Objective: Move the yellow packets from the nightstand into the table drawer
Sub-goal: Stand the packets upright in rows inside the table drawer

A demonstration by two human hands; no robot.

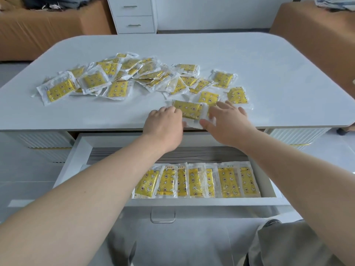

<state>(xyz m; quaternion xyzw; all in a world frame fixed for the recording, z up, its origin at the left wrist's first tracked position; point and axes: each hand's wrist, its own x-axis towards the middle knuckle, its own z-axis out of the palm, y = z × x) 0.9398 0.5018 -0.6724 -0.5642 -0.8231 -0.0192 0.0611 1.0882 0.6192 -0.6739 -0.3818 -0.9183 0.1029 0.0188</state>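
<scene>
Loose yellow packets (107,81) lie scattered over the white table (269,73), thickest at left. At its front edge the left hand (163,122) grips the left end of one packet (189,110) with curled fingers, and the right hand (227,120) pinches its right end between thumb and spread fingers. Below, the open drawer (76,158) holds a row of stored packets (226,181).

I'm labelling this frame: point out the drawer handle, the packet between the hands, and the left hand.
Drawer handle (162,221), head view, bottom bar.
Packet (189,109), head view, yellow centre.
Left hand (164,124), head view, back of hand.
</scene>
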